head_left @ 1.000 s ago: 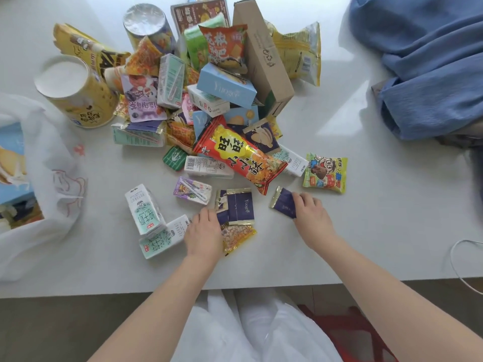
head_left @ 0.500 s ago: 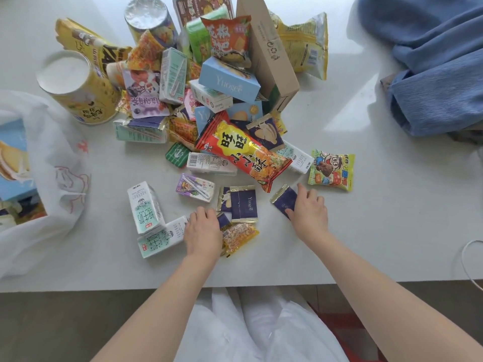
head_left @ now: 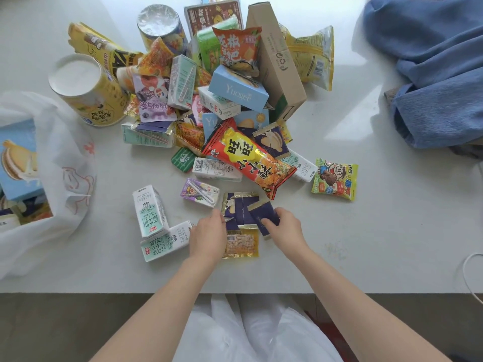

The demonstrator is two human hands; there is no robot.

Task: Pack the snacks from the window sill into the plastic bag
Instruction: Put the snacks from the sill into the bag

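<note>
The right hand (head_left: 285, 227) grips a navy packet (head_left: 262, 218) tilted above the sill's (head_left: 339, 257) near edge. The left hand (head_left: 207, 235) covers part of the gold-edged packets (head_left: 240, 205); its fingertips touch them, but whether it grasps them cannot be told. The snack heap (head_left: 222, 100) fills the far middle, lower items buried. At the left edge, the white plastic bag (head_left: 70, 178), cut off, holds a blue box (head_left: 18, 158).

Gripping a dark blue snack packet (head_left: 264, 218) in the right hand (head_left: 286, 228); resting the left hand (head_left: 207, 235) on two more dark blue packets (head_left: 241, 210) and a yellow peanut packet (head_left: 241, 244); lying at far left, white plastic bag (head_left: 68, 178).
</note>
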